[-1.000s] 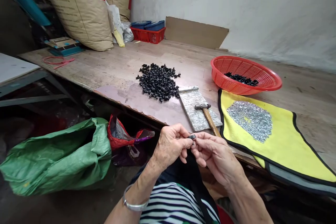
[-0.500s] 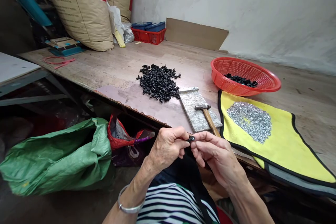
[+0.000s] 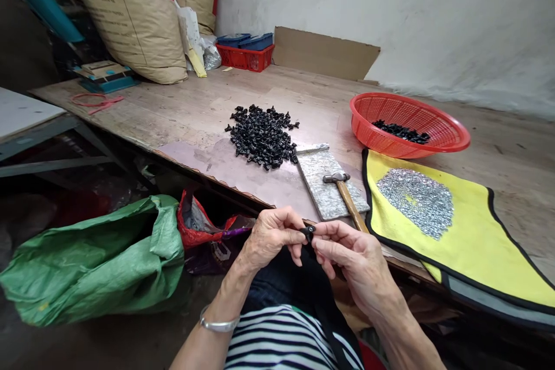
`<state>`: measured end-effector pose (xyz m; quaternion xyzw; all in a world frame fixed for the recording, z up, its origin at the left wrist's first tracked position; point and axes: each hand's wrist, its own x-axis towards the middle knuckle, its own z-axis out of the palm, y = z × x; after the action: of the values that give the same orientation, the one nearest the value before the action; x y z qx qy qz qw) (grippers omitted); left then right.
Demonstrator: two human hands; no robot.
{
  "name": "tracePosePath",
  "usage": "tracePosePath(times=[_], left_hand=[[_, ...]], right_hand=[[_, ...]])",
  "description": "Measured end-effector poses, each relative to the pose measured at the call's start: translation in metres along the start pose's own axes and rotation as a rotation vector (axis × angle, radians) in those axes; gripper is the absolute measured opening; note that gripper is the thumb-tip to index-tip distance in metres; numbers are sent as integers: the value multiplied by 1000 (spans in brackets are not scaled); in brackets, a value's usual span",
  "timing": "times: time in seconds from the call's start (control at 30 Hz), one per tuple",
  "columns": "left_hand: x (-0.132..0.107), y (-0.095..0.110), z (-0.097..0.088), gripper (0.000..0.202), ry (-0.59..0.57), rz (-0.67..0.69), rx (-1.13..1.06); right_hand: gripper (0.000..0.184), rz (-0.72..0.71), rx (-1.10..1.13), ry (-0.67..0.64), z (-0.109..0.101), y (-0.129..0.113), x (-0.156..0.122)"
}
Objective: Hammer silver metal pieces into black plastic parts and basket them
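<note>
The left hand [image 3: 273,237] and right hand [image 3: 358,263] pinch a small black plastic part [image 3: 308,233] between their fingers [image 3: 333,237], just off the edge of the wooden surface [image 3: 277,92]. Beyond them, a heap of similar black parts [image 3: 262,137] lies on a pinkish sheet [image 3: 225,170], near a stone slab [image 3: 318,185] carrying a hammer [image 3: 347,199]. To the right are a red plastic basket [image 3: 385,141] holding more black parts [image 3: 401,132] and a yellow cloth [image 3: 485,248] spread with silvery metal pieces [image 3: 415,203].
</note>
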<state>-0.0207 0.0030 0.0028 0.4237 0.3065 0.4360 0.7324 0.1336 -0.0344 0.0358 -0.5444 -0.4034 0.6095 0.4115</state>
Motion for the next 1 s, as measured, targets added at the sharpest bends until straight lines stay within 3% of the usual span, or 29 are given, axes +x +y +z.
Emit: tracePosePath(times=[0.2,0.43,0.63,0.73,0.83,0.87,0.93,1.0], left_hand=[[8,-10,-8,10,-10,21,-79],[12,6,3,6,37,49,61],[15,2,16,10,84,-4,-51],[21,-3,19,14,134,-59,-131],[31,-2,20,18,251,-119,-150],[35,-1,20,19,290,-138,-149],[43,2,21,21,345,-167,-137],[52,5,22,20,369,-190,-102]], right_hand=[[29,-36,-85,41,7,-5,3],[23,-157,-234,186,10,-8,9],[32,-57,-172,147,1,-6,12],[36,-183,-421,310,-12,-4,9],[35,-447,-957,654,-31,3,5],[33,-487,-1116,705,-39,6,5],[28,-455,-1278,669,-51,11,6],[20,-292,-1228,580,-59,12,8]])
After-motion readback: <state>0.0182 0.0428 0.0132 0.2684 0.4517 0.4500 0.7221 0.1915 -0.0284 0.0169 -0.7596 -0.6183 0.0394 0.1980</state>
